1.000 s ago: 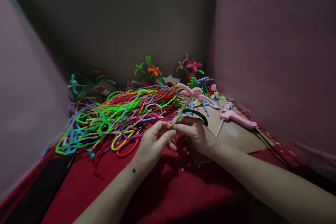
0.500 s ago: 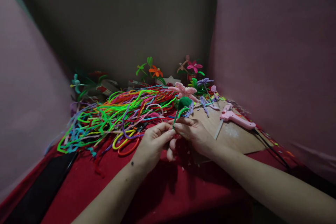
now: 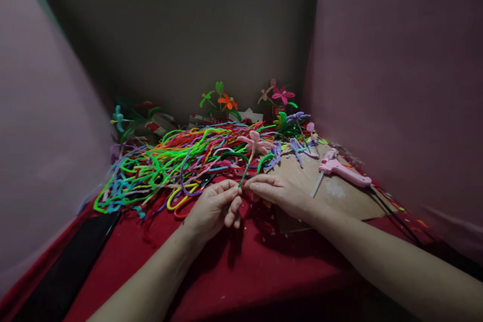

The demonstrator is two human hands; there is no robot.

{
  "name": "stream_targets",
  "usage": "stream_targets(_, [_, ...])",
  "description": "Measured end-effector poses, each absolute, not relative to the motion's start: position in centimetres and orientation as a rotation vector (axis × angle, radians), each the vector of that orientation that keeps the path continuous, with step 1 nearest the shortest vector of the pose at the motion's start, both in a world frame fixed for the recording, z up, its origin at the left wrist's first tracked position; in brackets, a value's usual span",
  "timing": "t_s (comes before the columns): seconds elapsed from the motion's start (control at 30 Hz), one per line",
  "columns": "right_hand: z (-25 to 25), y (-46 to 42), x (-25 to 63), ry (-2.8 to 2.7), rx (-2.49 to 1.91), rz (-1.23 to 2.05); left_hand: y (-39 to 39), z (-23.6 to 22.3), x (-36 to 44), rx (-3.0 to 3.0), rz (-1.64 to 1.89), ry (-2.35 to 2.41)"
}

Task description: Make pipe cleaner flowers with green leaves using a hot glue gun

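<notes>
My left hand (image 3: 215, 206) is closed in a pinch on the green lower stem of a pink pipe-cleaner flower (image 3: 255, 142), which stands upright and leans slightly right. A dark green pipe cleaner (image 3: 234, 154) curves out to the left from the flower's stem. Just right of the stem is my right hand (image 3: 281, 193), its fingers stretched out toward the left fingertips. I see nothing in its fingers, though their undersides are hidden. Behind both hands spreads a heap of coloured pipe cleaners (image 3: 169, 156).
A pink glue gun (image 3: 343, 170) with a black cord lies on a tan board (image 3: 339, 198) at right. Scissors (image 3: 179, 196) with yellow and red handles lie left of my hands. Finished flowers (image 3: 228, 101) stand at the back. A black flat object (image 3: 75, 261) lies front left.
The pink flower has turned and sits slightly lower, and its dark green pipe cleaner now swings out left. My right fingers have come away from the stem and straightened. The view has shifted slightly.
</notes>
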State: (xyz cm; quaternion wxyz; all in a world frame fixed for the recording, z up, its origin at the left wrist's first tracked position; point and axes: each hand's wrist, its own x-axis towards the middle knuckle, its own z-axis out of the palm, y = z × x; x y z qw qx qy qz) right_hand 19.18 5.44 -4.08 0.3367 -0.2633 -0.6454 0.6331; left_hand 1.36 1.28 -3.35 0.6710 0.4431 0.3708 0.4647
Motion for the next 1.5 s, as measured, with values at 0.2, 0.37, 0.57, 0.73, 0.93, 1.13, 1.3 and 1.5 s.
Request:
stream_targets(0.2, [-3.8,5.8,19.1,-1.757,-0.969,1.642,2.1,-5.1,1.9,1.157,0.992,1.113])
stream_targets(0.37, [-4.3,6.1,19.1,-1.622,-0.944,1.724,1.6,-3.6,1.5,1.271,1.048,1.367])
stream_targets(0.57, [-4.5,6.3,19.2,-1.585,-0.926,1.780,-1.1,-0.7,-5.0,2.057,0.720,2.168])
stream_targets(0.73, [-4.8,6.5,19.3,-1.636,-0.926,1.770,-0.9,-2.7,-8.7,2.141,0.014,2.411])
stream_targets(0.93, [-4.6,6.5,19.3,-1.617,-0.898,1.778,0.9,-1.9,-8.4,2.116,-0.414,2.354])
stream_targets(1.13, [-4.6,6.5,19.4,-1.685,-0.871,1.760,0.5,0.1,-9.4,2.106,-0.542,2.155])
stream_targets(1.3, [-4.8,6.6,19.5,-1.773,-0.852,1.711,-1.0,0.6,-10.1,2.045,-0.563,2.160])
stream_targets(1.5, [-4.4,6.5,19.6,-1.829,-0.887,1.680,-3.4,1.0,-9.9,1.980,-0.578,2.292])
